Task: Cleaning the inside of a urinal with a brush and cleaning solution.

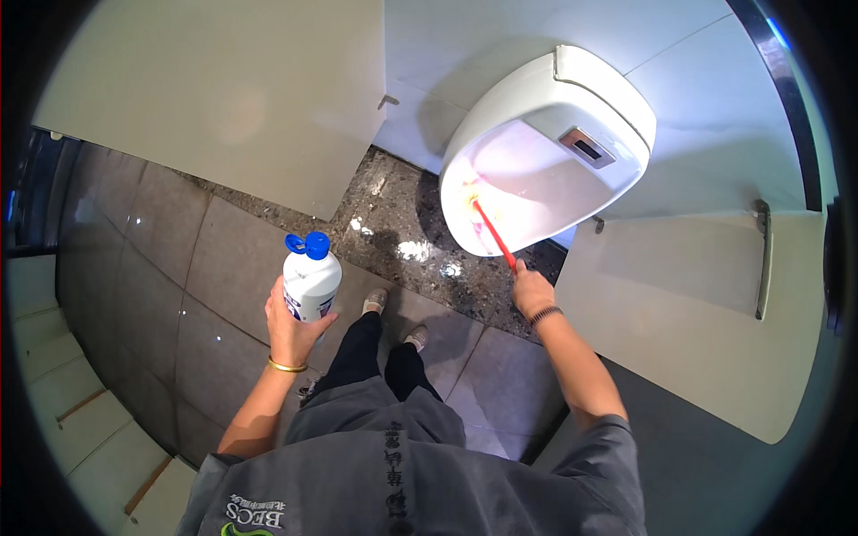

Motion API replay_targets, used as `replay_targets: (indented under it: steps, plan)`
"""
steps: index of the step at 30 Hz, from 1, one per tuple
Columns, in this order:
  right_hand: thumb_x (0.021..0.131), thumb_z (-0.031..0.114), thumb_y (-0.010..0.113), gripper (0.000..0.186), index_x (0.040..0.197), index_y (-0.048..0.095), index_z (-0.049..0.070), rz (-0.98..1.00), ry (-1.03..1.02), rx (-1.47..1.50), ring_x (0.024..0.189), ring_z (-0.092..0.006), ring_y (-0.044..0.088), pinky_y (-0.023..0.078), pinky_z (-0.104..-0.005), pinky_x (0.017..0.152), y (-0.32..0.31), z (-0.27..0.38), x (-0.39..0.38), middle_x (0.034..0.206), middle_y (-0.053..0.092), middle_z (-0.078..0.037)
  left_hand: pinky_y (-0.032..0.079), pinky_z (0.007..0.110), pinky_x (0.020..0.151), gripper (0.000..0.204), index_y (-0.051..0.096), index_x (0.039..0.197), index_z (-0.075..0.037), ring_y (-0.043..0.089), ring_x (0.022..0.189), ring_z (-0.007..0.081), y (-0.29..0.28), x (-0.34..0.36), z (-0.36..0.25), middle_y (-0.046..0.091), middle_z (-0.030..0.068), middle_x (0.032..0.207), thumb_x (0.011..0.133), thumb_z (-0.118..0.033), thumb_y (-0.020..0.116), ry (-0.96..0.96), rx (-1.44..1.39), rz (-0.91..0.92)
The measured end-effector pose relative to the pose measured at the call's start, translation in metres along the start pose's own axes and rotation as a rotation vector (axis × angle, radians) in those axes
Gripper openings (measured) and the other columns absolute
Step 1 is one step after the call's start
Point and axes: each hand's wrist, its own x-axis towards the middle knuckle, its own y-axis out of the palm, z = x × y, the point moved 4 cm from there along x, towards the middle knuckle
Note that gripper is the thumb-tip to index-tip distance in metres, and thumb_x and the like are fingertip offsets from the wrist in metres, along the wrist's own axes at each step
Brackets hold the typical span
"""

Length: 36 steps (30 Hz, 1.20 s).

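Observation:
My left hand [291,320] is closed around a white plastic bottle [312,279] with a blue cap that has its flip lid raised. My right hand [532,290] grips the red handle of a brush [496,234], whose head is inside the white wall-mounted urinal [585,103]. A yellowish and pink patch lies around the brush head at the near-left part of the bowl; the bristles are hard to make out. A metal sensor panel [587,147] is set in the urinal's upper front.
Pale partition panels [206,98] flank the urinal on left and right, with a metal fitting [762,259] on the right one. My feet stand on grey floor tiles [232,250], before a speckled dark stone strip [375,188] under the urinal. More doors or panels line the far left.

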Motion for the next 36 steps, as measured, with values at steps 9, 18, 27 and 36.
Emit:
replay_targets:
  steps: [9,18,27,36]
  plan:
    - [0.093,0.018,0.032,0.029,0.113,0.046,0.004,0.099,-0.033,-0.107,0.09,-0.0344,0.063,0.05,-0.0447,0.077,-0.004,-0.032,-0.043,0.095,0.063,-0.021,0.036,0.04,0.091,0.095,0.037,0.125,-0.005,0.05,0.101,0.033,-0.01,-0.002,0.008,0.054,0.0129,0.111,0.044,-0.014,0.086,0.02,0.031,-0.053]
    - [0.093,0.018,0.033,0.025,0.107,0.048,0.005,-0.11,0.089,-0.019,0.084,-0.0331,0.064,0.052,-0.0436,0.071,-0.017,0.01,-0.012,0.089,0.065,-0.019,0.034,0.041,0.09,0.093,0.037,0.125,-0.005,0.051,0.1,0.0321,-0.018,-0.003,-0.008,0.055,0.0124,0.109,0.046,-0.018,0.085,0.112,0.139,0.058]
    - [0.093,0.02,0.031,0.034,0.121,0.044,0.005,0.047,-0.038,-0.002,0.092,-0.0336,0.062,0.05,-0.0417,0.079,-0.002,0.032,-0.053,0.096,0.064,-0.02,0.033,0.041,0.09,0.093,0.037,0.124,-0.006,0.053,0.1,0.0281,-0.016,0.001,-0.007,0.055,0.0112,0.108,0.046,-0.02,0.086,0.188,0.126,0.075]
    - [0.091,0.024,0.037,0.033,0.113,0.05,0.003,-0.1,0.111,0.107,0.089,-0.0365,0.062,0.049,-0.0454,0.079,-0.005,-0.018,-0.043,0.092,0.063,-0.024,0.032,0.042,0.091,0.091,0.037,0.124,-0.005,0.052,0.102,0.0265,-0.019,0.009,-0.02,0.055,0.0118,0.108,0.049,-0.025,0.084,0.192,0.199,0.193]
